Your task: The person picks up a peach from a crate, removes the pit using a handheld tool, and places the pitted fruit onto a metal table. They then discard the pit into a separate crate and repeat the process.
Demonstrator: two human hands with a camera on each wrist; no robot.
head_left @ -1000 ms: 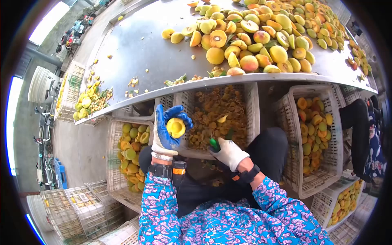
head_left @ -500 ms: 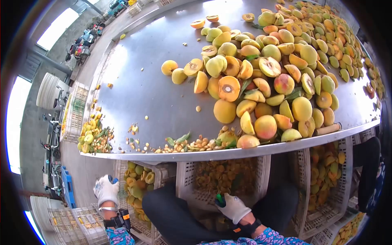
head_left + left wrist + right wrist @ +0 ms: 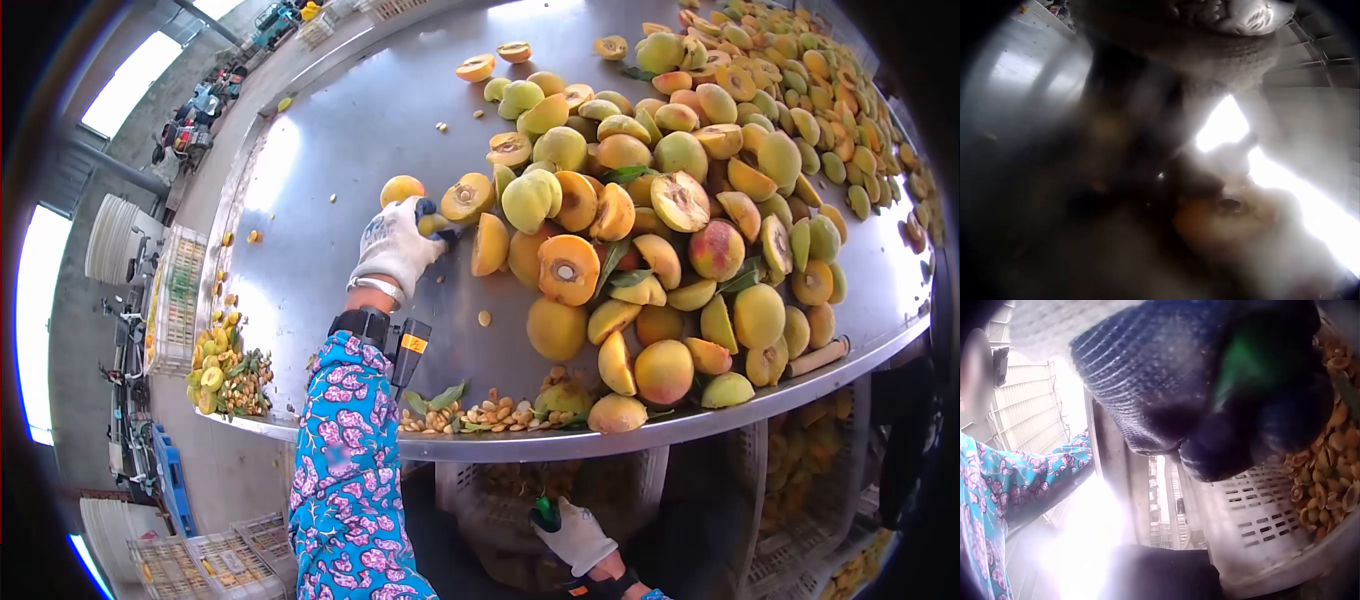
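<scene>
My gloved left hand (image 3: 395, 245) reaches over the metal table (image 3: 320, 130) and curls its fingers and thumb round a yellow-green peach piece (image 3: 432, 223). A rounder yellow peach (image 3: 402, 188) lies just past its knuckles, and a cut peach half (image 3: 467, 197) sits to its right. The left wrist view is mostly blurred. Below the table edge, my gloved right hand (image 3: 572, 538) grips a tool by its green handle (image 3: 544, 510); its working end is hidden. In the right wrist view, blue-coated fingers (image 3: 1160, 375) wrap round that green handle beside a crate of scraps.
A large heap of whole and cut peaches (image 3: 680, 200) covers the table's right side. Pits (image 3: 490, 413) and leaves lie along the front edge. Under it stands a white crate (image 3: 1254, 512) with scraps (image 3: 1329, 469). Another peach-filled crate (image 3: 810, 480) is at the right.
The left hand held a hollowed peach half, swung out empty to the left crate, then rose onto the table and took a peach piece. The right hand keeps the green-handled tool low.
</scene>
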